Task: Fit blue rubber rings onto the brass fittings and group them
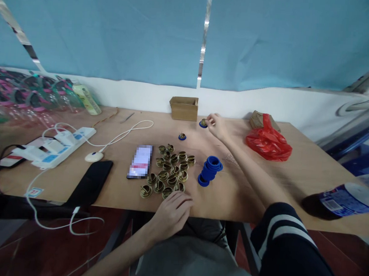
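Observation:
Far out over the table, my right hand point(215, 125) pinches a round brass-coloured fitting point(204, 122) with a blue ring around its base. Close to the front edge rests my left hand point(173, 211), its fingers loosely bent, beside the nearest brass-coloured fittings point(163, 175). Several of these lie in a cluster, each with a raised bar across its top. Between the cluster and the right hand sits another fitting in a blue ring point(182, 136). A leaning stack of blue rings point(210, 169) stands right of the cluster.
At the back are a small cardboard box point(184, 110) and, farther right, a red plastic bag point(269, 141). A dark drink bottle point(338, 201) lies front right. Leftward are a lit phone point(140, 161), a dark phone point(91, 182), a power strip point(65, 146) with cables, and clear bottles point(34, 101).

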Tool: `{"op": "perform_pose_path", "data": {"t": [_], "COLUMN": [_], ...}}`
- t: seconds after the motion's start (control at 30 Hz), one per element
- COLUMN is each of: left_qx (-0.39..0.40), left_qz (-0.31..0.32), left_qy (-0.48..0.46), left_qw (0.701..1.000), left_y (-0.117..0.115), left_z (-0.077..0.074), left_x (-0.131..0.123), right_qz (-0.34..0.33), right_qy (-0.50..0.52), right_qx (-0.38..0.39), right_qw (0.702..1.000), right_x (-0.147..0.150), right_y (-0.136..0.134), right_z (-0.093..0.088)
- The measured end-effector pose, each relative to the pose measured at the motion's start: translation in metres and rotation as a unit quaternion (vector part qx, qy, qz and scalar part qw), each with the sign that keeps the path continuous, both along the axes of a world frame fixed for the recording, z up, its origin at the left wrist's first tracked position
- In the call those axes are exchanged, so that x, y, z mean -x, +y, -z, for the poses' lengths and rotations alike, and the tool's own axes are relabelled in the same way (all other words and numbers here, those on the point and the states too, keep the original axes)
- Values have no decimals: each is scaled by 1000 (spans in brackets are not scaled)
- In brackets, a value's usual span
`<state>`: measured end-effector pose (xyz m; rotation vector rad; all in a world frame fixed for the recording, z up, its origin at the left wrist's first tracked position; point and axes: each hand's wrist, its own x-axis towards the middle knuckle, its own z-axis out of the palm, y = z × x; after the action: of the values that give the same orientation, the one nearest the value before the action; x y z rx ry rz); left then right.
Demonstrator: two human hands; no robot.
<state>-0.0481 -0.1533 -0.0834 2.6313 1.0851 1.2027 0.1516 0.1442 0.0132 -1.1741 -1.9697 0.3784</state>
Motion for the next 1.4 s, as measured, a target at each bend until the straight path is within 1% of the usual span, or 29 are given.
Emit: {"op": "perform_pose_path", "data": {"t": [0.03, 0.1, 0.13, 0.17, 0.2, 0.23, 0.27, 0.3, 0.33, 0.4, 0.43, 0.47, 0.5, 0.53, 0.57, 0.63, 0.67, 0.73, 0.8, 0.83, 0.87, 0.9, 1.0, 1.03, 1.1, 1.17, 1.23, 1.33, 1.4], "left_qx": [11, 62, 108, 167, 241, 317, 378, 434, 481, 550, 576, 598, 618, 634, 647, 658, 659, 660, 664, 665, 665, 666, 665, 665, 665, 664, 664, 664, 664], "left_qz": [1, 2, 3, 5, 5, 23, 48, 80, 114, 170, 190, 204, 210, 207, 195, 155, 142, 136, 139, 137, 134, 132, 135, 137, 140, 143, 142, 139, 139], "left_qy": [-20, -81, -119, -163, -208, -258, -315, -362, -398, -448, -460, -466, -466, -460, -450, -432, -426, -418, -410, -405, -401, -396, -393, -392, -392, -390, -388, -389, -387], "left_qw": [1000, 995, 987, 972, 948, 913, 869, 821, 773, 684, 649, 619, 598, 587, 584, 597, 603, 609, 610, 613, 616, 618, 621, 620, 620, 622, 623, 623, 624], "left_y": [-1, -4, -6, -8, -9, -10, -11, -11, -11, -11, -11, -12, -13, -14, -15, -17, -17, -18, -19, -19, -19, -19, -20, -20, -20, -20, -20, -19, -20], "left_z": [-1, -6, -10, -13, -17, -20, -23, -26, -27, -28, -27, -26, -24, -22, -20, -16, -14, -12, -12, -13, -14, -14, -15, -15, -13, -12, -11, -13, -14], "left_x": [0, 0, 0, 0, -1, -1, -1, -1, -1, -3, -5, -7, -9, -12, -15, -20, -22, -25, -26, -26, -26, -25, -25, -25, -25, -25, -25, -25, -25], "right_qz": [14, 21, 14, 5, -5, -11, -26, -50, -83, -140, -158, -175, -180, -180, -177, -158, -135, -55, 38, 70, 87, 91, 72, 66, 57, 55, 58, 57, 52], "right_qy": [20, 84, 106, 121, 122, 109, 81, 53, 29, 2, 1, 2, 11, 25, 39, 73, 96, 161, 243, 289, 338, 389, 519, 546, 580, 600, 612, 618, 614], "right_qx": [-26, -127, -166, -193, -209, -214, -212, -209, -199, -155, -125, -89, -52, -19, 5, 28, 32, 37, 61, 82, 106, 130, 189, 205, 227, 232, 233, 253, 271], "right_qw": [999, 988, 980, 974, 970, 971, 974, 975, 976, 978, 980, 981, 982, 983, 983, 984, 986, 985, 967, 951, 931, 908, 831, 810, 780, 764, 754, 742, 739], "right_x": [-8, -21, -25, -29, -31, -32, -32, -32, -31, -29, -27, -25, -23, -21, -19, -18, -18, -22, -28, -32, -35, -38, -44, -44, -44, -42, -39, -35, -34], "right_y": [-8, -33, -51, -73, -98, -125, -152, -180, -205, -249, -265, -279, -289, -297, -302, -308, -308, -303, -291, -283, -274, -265, -239, -232, -222, -214, -208, -200, -194], "right_z": [-13, -38, -49, -59, -67, -73, -75, -73, -68, -47, -33, -17, -2, 13, 27, 48, 55, 65, 71, 73, 74, 75, 74, 73, 71, 70, 72, 78, 84]}}
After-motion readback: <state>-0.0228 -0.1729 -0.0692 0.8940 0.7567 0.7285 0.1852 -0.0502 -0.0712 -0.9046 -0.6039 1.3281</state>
